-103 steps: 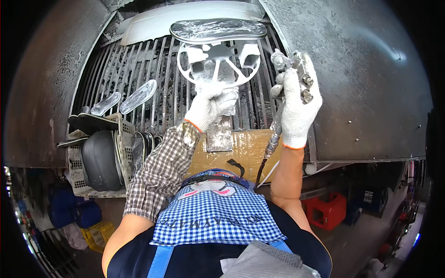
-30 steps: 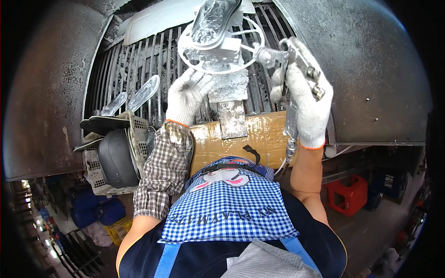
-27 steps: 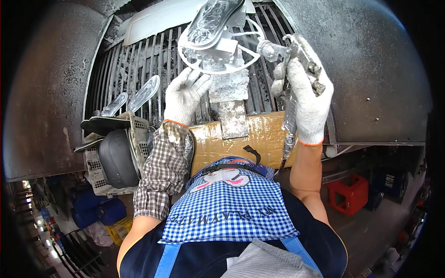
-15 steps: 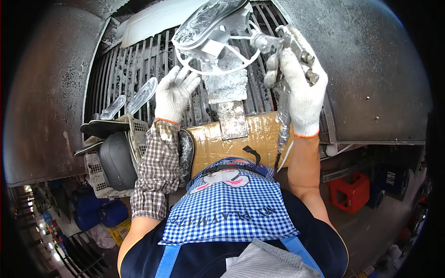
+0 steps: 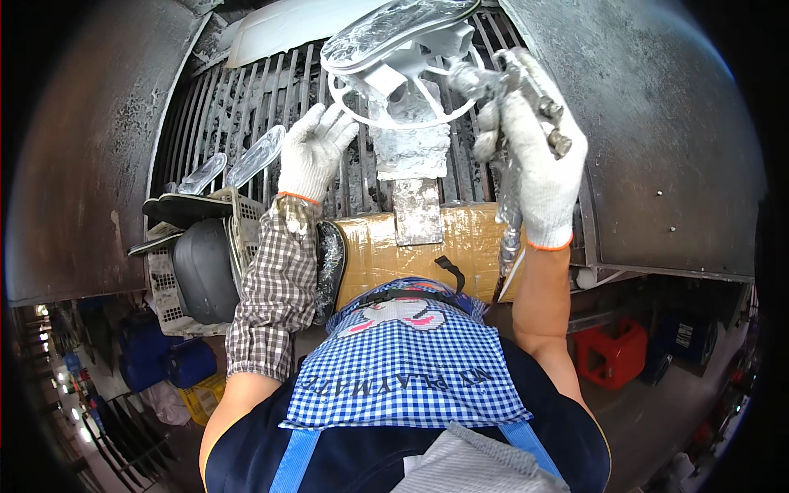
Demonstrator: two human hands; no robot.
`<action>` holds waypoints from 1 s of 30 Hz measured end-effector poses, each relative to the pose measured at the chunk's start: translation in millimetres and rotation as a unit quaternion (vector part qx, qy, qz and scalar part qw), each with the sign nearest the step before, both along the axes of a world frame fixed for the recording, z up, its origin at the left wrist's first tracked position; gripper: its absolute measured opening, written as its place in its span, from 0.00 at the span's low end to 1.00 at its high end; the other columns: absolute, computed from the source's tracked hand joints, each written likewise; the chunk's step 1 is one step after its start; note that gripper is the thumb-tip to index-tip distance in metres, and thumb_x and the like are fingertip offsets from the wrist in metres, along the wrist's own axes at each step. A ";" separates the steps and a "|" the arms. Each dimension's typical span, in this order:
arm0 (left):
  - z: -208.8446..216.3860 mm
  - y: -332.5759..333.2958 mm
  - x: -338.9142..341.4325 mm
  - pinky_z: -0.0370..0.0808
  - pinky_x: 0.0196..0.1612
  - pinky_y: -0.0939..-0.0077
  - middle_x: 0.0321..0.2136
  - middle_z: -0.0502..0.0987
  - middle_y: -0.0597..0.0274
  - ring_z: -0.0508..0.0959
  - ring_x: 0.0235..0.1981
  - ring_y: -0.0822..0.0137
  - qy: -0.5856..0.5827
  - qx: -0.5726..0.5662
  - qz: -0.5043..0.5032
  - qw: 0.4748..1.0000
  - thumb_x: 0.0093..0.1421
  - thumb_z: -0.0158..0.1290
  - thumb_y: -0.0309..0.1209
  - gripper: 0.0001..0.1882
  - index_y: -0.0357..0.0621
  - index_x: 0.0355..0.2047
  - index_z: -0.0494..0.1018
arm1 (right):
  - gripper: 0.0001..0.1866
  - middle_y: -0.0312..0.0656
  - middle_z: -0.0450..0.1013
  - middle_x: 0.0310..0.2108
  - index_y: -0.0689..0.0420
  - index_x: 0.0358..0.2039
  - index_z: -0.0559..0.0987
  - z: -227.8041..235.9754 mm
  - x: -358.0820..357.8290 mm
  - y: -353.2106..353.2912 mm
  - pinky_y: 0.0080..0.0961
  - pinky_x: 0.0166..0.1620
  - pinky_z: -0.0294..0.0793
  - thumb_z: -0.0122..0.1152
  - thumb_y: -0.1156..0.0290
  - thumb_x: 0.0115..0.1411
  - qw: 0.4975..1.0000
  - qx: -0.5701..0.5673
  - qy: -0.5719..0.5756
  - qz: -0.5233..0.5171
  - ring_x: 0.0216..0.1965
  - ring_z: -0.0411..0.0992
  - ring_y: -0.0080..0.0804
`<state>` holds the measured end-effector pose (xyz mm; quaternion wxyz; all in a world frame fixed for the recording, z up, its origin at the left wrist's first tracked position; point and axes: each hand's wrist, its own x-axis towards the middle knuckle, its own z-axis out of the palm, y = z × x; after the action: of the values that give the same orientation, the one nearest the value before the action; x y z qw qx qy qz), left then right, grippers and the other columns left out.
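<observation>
The sole (image 5: 386, 39), long and dark with rounded ends and a pale edge, is covered in shiny, creased clear film. It rests slanted on top of a white, spoked wheel (image 5: 403, 125), its nearer end toward the lower left. The wheel, coated white, sits above the grate (image 5: 277, 90), its round rim near the left hand's (image 5: 316, 154) fingertips. The grey metal spray gun (image 5: 526, 76), smeared white, is upright in the right hand (image 5: 542, 177), nozzle toward the wheel's right side.

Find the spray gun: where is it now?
In the head view, the spray gun is right of centre near the top, held in the person's right grip, near the right side of the white wheel.
</observation>
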<state>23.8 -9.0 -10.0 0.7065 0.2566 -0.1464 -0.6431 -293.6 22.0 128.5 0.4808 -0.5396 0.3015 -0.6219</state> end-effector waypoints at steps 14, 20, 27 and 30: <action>-4.0 0.0 -4.2 0.81 0.60 0.40 0.60 0.74 0.32 0.78 0.59 0.37 0.027 0.014 0.008 1.000 0.68 0.52 0.27 0.20 0.29 0.57 0.68 | 0.25 0.42 0.83 0.47 0.67 0.66 0.75 -5.4 12.8 -6.1 0.17 0.39 0.78 0.65 0.74 0.70 1.000 0.004 -0.014 -0.002 0.36 0.78 0.16; -10.1 11.7 -39.0 0.80 0.62 0.42 0.60 0.74 0.32 0.77 0.60 0.38 0.021 0.026 -0.034 0.999 0.69 0.53 0.28 0.20 0.27 0.57 0.70 | 0.25 0.42 0.83 0.48 0.67 0.66 0.74 -2.7 6.9 -16.1 0.17 0.41 0.79 0.64 0.74 0.72 0.999 0.002 -0.002 -0.037 0.38 0.78 0.17; 5.2 23.2 -78.9 0.75 0.68 0.38 0.59 0.73 0.31 0.75 0.62 0.36 0.092 0.039 -0.075 0.992 0.69 0.52 0.26 0.21 0.25 0.58 0.69 | 0.26 0.41 0.81 0.38 0.67 0.69 0.71 5.5 1.9 -19.1 0.17 0.32 0.77 0.61 0.75 0.73 0.998 0.000 -0.049 -0.051 0.29 0.75 0.17; 11.5 23.0 -83.4 0.71 0.70 0.34 0.60 0.72 0.29 0.73 0.65 0.33 0.123 0.011 -0.090 0.988 0.68 0.51 0.24 0.23 0.23 0.60 0.66 | 0.28 0.43 0.80 0.38 0.68 0.70 0.68 12.7 -1.1 -15.2 0.18 0.32 0.78 0.61 0.77 0.73 0.995 0.009 -0.046 -0.093 0.30 0.75 0.18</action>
<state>-59.6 14.0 1.5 0.6553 0.1688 -0.0740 -0.7325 -294.7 6.8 141.2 0.4396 -0.4754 0.3333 -0.6854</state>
